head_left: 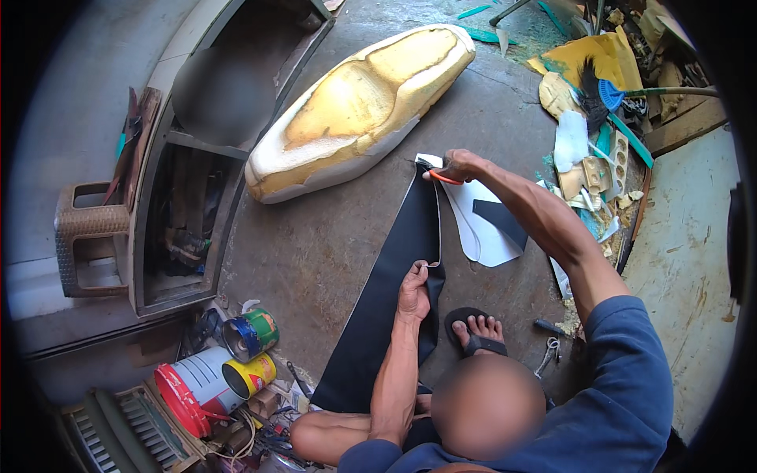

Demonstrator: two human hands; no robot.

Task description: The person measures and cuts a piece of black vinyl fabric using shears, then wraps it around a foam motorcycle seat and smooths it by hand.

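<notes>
A long strip of black sheet material (386,268) with a pale underside lies across the floor and runs down to my folded leg. My left hand (413,293) is closed in a pinch on its right edge, about midway along. At the strip's far end, my right hand (460,166) is closed round orange-handled scissors (446,178). The scissor blades are at the material's narrow far tip; whether they are apart is too small to tell. Just right of the strip lies a white cut piece (482,229) with a dark patch, partly under my right forearm.
A yellow and white foam seat (355,110) lies beyond the strip. Scraps and a blue-headed broom (611,94) crowd the right. To the left stand a cabinet (148,236), a woven-look plastic stool (75,236), a red-rimmed bucket (197,382) and cans (256,331). My sandalled foot (477,329) is near.
</notes>
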